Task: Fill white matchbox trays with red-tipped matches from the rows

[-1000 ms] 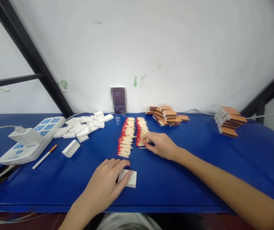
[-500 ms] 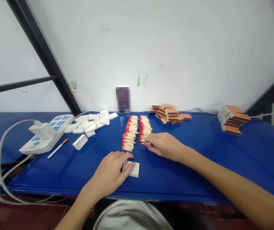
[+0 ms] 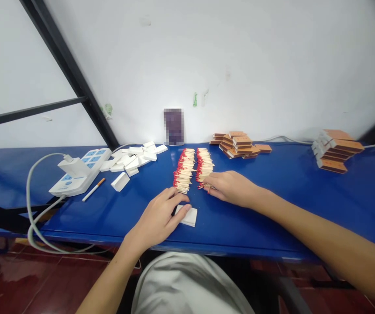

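My left hand (image 3: pixel 157 216) is curled round the left end of a white matchbox tray (image 3: pixel 190 216) lying near the table's front edge. Its thumb rests on the tray, and the other fingers are partly hidden behind it. At the near end of the right-hand row of red-tipped matches (image 3: pixel 204 162), my right hand (image 3: pixel 231 188) pinches a few matches (image 3: pixel 208 186), their red heads showing at the fingertips. A second row of matches (image 3: pixel 185 168) lies just to the left, heads facing left too.
White trays (image 3: pixel 131 159) are heaped at the back left, near a cigarette (image 3: pixel 94 189) and a power strip (image 3: pixel 72 184) with cables. Orange-brown matchbox sleeves (image 3: pixel 239 143) are piled at the back, with another stack (image 3: pixel 336 150) far right. A blurred dark panel (image 3: pixel 173 126) leans on the wall.
The camera view has shifted, so everything sits higher and further right. My right hand stays at the row's near end with matches in its fingers; my left hand stays at the tray.
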Tool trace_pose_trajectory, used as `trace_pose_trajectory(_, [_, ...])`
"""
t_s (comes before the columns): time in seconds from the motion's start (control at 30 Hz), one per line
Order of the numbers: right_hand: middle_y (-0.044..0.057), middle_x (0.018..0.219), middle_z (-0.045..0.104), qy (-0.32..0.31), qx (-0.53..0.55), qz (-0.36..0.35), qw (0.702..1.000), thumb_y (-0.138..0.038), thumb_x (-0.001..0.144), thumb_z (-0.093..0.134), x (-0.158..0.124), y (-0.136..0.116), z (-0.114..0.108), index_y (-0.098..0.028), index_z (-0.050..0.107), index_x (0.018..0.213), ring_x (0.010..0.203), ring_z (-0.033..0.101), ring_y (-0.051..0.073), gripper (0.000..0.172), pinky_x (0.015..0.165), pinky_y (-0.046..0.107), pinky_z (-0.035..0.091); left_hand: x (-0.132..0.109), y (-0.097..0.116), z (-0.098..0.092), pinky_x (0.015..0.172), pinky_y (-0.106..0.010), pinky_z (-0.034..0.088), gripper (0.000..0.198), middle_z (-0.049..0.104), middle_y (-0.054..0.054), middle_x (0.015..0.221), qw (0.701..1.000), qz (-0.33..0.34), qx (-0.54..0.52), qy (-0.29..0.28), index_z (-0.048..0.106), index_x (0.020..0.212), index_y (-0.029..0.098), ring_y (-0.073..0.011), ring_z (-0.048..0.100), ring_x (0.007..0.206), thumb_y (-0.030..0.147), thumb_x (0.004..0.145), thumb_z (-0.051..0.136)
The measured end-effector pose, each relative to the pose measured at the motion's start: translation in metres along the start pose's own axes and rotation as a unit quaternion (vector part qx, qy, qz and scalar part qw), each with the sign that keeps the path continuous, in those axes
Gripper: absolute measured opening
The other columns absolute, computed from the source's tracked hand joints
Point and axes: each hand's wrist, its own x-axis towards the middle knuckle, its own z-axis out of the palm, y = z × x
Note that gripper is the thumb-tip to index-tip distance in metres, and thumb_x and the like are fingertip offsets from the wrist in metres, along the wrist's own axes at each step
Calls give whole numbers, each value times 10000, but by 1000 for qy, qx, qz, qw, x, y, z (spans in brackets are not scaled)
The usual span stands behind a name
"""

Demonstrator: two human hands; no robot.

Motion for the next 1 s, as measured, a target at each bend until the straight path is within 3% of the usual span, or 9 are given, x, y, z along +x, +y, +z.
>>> trace_pose_trajectory(0.27, [78, 941, 719, 32, -34, -41, 998, -283, 1021, 466, 4, -1, 8, -182, 641, 950, 748, 658, 171, 215, 641, 280, 361, 0, 1, -1, 887, -336, 477, 247, 624, -54, 1029, 1000, 14, 10, -4, 662, 1100, 217, -210, 577, 961, 317, 1039, 445])
trace_pose_trajectory(0.7, [46, 895, 732, 46, -14, -19, 999, -239, 876, 540, 2, -11, -2, -193, 656, 952, 752, 643, 175, 145, 657, 275, 351, -4, -1, -1, 890, -361, 471, 231, 607, -64, 1028, 1000, 29, -3, 4, 647, 1100, 208, -224, 560, 973, 301, 1039, 444])
trace_pose_trajectory(1.0, [41, 967, 707, 28, 38, -33, 998, -117, 774, 510, -1, -7, -7, -181, 619, 1132, 771, 622, 173, 380, 682, 276, 384, -5, -1, 1, 884, -368, 469, 220, 594, -65, 1045, 1000, 27, -1, -10, 638, 1100, 215, -228, 564, 960, 287, 1037, 440])
